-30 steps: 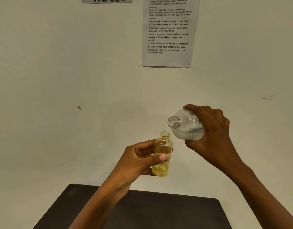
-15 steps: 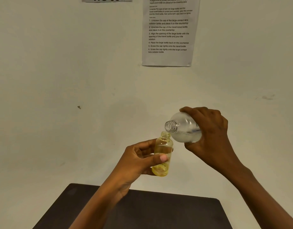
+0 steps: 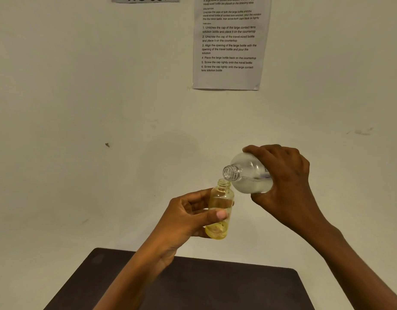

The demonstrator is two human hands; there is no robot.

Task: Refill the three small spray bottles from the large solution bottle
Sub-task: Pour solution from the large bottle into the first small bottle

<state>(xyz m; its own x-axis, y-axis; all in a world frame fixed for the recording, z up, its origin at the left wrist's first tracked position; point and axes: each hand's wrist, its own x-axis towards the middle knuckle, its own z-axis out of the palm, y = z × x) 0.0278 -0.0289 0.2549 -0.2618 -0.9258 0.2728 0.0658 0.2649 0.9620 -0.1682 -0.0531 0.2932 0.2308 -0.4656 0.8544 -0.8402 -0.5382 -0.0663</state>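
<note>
Lowered large bottle [image 3: 251, 175] now tips over small bottle [image 3: 220, 203], above left grip [image 3: 188, 217].

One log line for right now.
left hand: holds uncapped small bottle | right hand: holds large bottle tilted, mouth above small bottle's neck | stream: none visible

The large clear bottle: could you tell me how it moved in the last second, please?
The right hand tipped the large clear bottle down and leftward, bringing its mouth just above the neck of the small yellow bottle. The left hand kept its grip there; nothing was released.
</note>
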